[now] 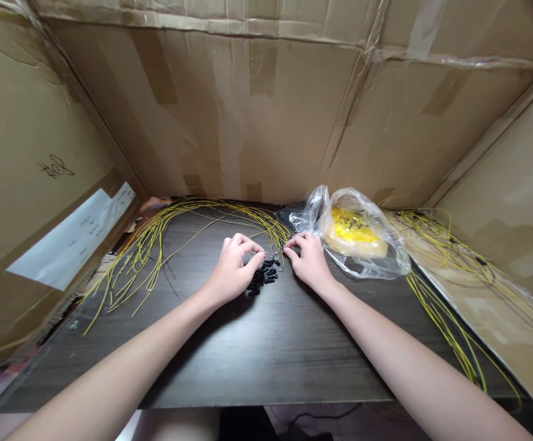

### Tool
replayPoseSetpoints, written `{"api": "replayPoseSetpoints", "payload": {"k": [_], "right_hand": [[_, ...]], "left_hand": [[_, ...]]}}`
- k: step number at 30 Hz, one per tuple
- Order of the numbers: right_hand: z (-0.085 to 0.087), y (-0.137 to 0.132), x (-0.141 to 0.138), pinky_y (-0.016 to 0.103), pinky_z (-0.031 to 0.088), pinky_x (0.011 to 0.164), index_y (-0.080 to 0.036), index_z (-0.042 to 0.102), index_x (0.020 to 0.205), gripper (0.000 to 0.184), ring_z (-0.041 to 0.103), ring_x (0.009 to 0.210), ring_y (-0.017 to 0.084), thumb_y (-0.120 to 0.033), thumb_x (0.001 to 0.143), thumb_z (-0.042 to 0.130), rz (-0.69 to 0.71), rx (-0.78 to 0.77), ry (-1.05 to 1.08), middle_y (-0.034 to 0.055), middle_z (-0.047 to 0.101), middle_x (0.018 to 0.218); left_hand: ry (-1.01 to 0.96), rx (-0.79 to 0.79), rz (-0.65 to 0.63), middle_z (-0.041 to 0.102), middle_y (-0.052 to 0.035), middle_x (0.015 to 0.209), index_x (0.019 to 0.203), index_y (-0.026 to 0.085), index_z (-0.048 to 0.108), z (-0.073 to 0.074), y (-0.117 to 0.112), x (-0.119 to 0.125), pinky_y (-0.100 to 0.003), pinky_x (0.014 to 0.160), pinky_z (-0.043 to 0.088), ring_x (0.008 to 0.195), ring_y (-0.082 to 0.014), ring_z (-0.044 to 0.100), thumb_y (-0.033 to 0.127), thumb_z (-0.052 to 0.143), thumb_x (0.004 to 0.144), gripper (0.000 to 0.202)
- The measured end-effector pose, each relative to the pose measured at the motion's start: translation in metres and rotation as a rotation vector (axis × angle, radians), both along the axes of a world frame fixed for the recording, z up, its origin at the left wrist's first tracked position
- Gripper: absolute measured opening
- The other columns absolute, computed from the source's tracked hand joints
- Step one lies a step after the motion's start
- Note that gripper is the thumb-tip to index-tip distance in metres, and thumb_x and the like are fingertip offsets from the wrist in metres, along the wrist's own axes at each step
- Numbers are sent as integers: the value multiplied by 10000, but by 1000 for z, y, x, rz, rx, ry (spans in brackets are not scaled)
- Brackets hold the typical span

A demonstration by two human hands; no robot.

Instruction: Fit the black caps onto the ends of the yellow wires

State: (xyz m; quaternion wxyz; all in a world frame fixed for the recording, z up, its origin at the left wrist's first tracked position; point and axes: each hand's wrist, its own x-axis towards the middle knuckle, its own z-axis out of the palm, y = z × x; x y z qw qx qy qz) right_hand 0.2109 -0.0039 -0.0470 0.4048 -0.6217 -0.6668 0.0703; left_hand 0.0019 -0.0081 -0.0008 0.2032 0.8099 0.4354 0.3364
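Note:
My left hand point(233, 264) rests on the dark table point(257, 349) with its fingers pinched together over a small pile of black caps point(263, 275). It seems to hold the end of a thin yellow wire. My right hand point(306, 257) sits just to the right, fingers curled and pinching at the tips of the yellow wires point(174, 233) that fan out to the left. What the right fingertips grip is too small to make out.
A clear plastic bag point(358, 236) holding yellow pieces lies right of my right hand. More yellow wires point(436, 294) trail over a cardboard sheet at the right. Cardboard walls point(257, 116) enclose the table on three sides; a white label point(76, 236) is on the left wall.

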Motion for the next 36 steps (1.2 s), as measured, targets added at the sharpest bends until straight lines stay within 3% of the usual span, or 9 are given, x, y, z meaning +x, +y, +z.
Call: {"api": "replayPoseSetpoints", "payload": {"k": [5, 11, 14, 17, 23, 29, 36], "right_hand": [[7, -1, -2, 429, 389, 992, -199, 672, 835, 106, 562, 1114, 253, -274, 865, 604, 65, 137, 213, 94, 667, 1095], [7, 1, -3, 352, 489, 843, -164, 631, 934, 190, 667, 885, 202, -339, 866, 603, 160, 54, 588, 78, 711, 910], [10, 0, -4, 334, 491, 842, -165, 643, 1072, 280, 657, 894, 183, -346, 861, 607, 175, 69, 684, 74, 701, 967], [15, -4, -7, 306, 487, 784, -175, 672, 1117, 339, 628, 844, 160, -383, 856, 611, 204, -13, 827, 59, 688, 948], [29, -23, -24, 245, 461, 660, -148, 714, 981, 332, 587, 708, 117, -372, 740, 760, 336, -240, 1198, 44, 671, 816], [41, -40, -36, 214, 415, 583, -143, 692, 920, 295, 566, 609, 91, -353, 734, 782, 356, -358, 1227, 32, 681, 724], [41, -44, -40, 226, 417, 577, -136, 699, 849, 287, 555, 578, 92, -369, 712, 796, 376, -399, 1185, 30, 680, 691]], "left_hand": [[-12, -5, 52, 617, -43, 1003, 834, 232, 668, 3, 1, -1, -439, 962, 352, 1041, -257, 468, 350, 548, 919, 189], [-4, -33, 16, 661, -34, 954, 802, 212, 645, 2, 3, -3, -406, 917, 370, 995, -241, 502, 324, 529, 923, 201], [-13, -37, 7, 673, -31, 928, 797, 211, 643, 2, 3, -3, -384, 885, 387, 965, -232, 523, 320, 527, 920, 202], [-48, -55, 11, 688, -29, 891, 786, 214, 646, 3, 2, -3, -361, 833, 406, 930, -229, 545, 333, 534, 912, 207], [-198, -157, -7, 655, -9, 767, 762, 188, 627, 10, -4, -2, -311, 765, 427, 770, -181, 573, 339, 540, 912, 229], [-191, -94, -87, 654, 10, 752, 795, 169, 641, 15, -11, -4, -257, 699, 426, 714, -139, 571, 292, 553, 916, 194], [-139, -140, -132, 673, -1, 706, 767, 154, 648, 16, -16, -2, -242, 633, 424, 655, -132, 585, 266, 560, 903, 197]]}}
